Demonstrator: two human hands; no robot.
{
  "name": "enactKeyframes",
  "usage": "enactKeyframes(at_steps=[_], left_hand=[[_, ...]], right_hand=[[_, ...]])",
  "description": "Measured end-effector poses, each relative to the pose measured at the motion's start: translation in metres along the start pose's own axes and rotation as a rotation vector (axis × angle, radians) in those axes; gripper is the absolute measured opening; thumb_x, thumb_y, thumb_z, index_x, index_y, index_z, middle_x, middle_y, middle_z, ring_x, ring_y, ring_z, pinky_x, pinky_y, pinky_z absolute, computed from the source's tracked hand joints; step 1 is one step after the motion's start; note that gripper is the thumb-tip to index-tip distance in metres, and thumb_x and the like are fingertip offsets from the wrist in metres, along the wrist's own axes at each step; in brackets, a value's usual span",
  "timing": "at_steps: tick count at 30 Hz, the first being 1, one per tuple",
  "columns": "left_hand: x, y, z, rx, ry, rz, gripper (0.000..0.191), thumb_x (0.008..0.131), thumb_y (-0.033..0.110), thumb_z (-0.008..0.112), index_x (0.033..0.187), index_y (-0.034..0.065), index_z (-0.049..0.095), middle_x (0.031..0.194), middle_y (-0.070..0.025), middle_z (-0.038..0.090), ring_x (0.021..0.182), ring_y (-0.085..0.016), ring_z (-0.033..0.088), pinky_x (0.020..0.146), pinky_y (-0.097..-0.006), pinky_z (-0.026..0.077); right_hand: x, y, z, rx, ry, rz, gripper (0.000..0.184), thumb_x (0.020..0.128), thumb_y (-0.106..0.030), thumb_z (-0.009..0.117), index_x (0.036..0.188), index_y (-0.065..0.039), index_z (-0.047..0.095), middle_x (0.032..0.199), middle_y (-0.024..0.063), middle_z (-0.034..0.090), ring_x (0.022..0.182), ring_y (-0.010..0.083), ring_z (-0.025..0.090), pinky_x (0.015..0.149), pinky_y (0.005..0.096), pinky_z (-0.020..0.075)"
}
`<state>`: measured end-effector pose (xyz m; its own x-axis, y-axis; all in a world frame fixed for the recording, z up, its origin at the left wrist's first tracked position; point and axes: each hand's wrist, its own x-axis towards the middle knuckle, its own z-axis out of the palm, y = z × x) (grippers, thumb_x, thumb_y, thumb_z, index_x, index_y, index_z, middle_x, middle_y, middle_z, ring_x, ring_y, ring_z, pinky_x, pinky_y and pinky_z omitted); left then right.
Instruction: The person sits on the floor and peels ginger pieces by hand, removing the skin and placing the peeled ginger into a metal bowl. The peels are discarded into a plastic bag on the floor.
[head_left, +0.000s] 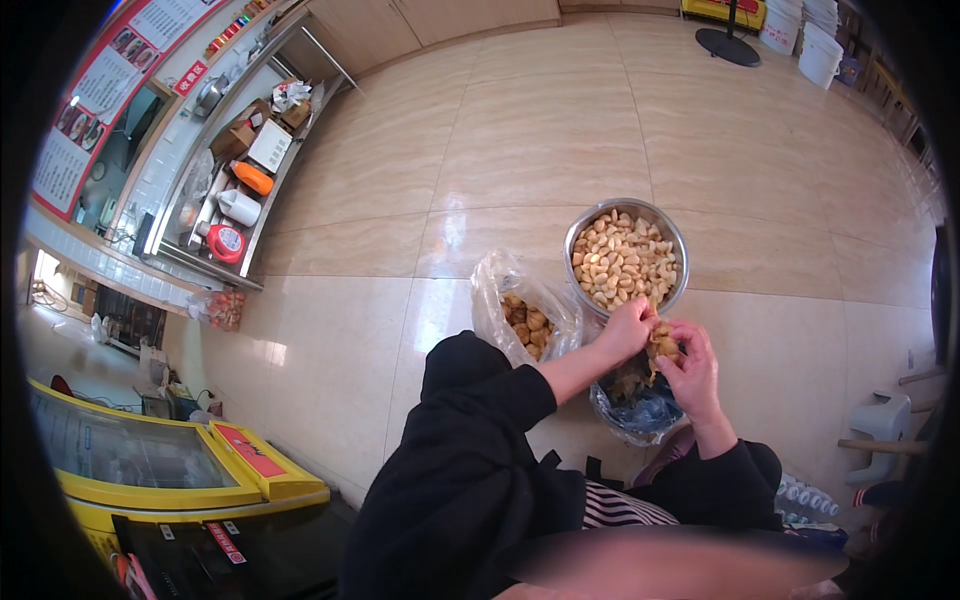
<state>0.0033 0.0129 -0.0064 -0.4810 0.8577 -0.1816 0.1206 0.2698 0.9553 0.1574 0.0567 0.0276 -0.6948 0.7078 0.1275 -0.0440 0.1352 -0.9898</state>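
Observation:
My right hand (693, 367) holds a brownish garlic bulb (663, 346) with loose skin. The fingertips of my left hand (627, 330) pinch the papery skin at the bulb's upper side. Just beyond my hands stands a round steel bowl (682, 251) heaped with peeled garlic cloves (622, 255). To its left, an open clear plastic bag (491, 304) holds whole garlic bulbs (531, 322). Below my hands, a dark plastic-lined container (641, 416) has garlic skins (628, 384) in it, partly hidden by my wrists.
A steel shelf (289, 169) with bottles and boxes stands at the left. A yellow chest freezer (262, 461) is at the lower left. A grey plastic stool (881, 427) and wrapped water bottles (806, 499) are at the right. White buckets (819, 56) stand at the top right.

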Motion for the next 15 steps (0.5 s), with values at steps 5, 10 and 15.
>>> enactKeyframes(at_steps=[5,10,15], left_hand=[[0.005,-0.009,0.001,-0.256,-0.123,-0.121,0.008,0.089,0.008,0.059,0.085,0.0045,0.053,0.075,-0.0009,0.054,0.066,-0.009,0.048,0.058,-0.0247,0.043],[0.004,-0.005,-0.002,-0.64,-0.245,-0.326,0.005,0.091,0.009,0.057,0.089,0.0045,0.054,0.08,-0.0038,0.058,0.071,-0.012,0.055,0.061,-0.0265,0.047],[0.003,0.007,-0.012,-0.804,-0.243,-0.432,0.007,0.093,0.011,0.051,0.094,0.0042,0.055,0.092,-0.0095,0.061,0.085,-0.021,0.062,0.077,-0.038,0.055]], right_hand=[[-0.002,-0.006,-0.001,0.151,-0.036,0.018,0.037,0.071,0.011,0.063,0.103,-0.004,0.05,0.12,0.011,0.045,0.113,0.0204,0.049,0.083,0.0286,0.051],[0.003,-0.004,-0.008,0.182,-0.119,-0.06,0.036,0.073,0.012,0.06,0.103,-0.004,0.05,0.123,0.0117,0.044,0.118,0.0208,0.046,0.089,0.0306,0.0492],[-0.003,0.008,-0.011,0.307,-0.075,0.17,0.044,0.077,0.005,0.067,0.114,-0.003,0.045,0.117,0.0083,0.052,0.109,0.0174,0.053,0.094,0.0331,0.046]])
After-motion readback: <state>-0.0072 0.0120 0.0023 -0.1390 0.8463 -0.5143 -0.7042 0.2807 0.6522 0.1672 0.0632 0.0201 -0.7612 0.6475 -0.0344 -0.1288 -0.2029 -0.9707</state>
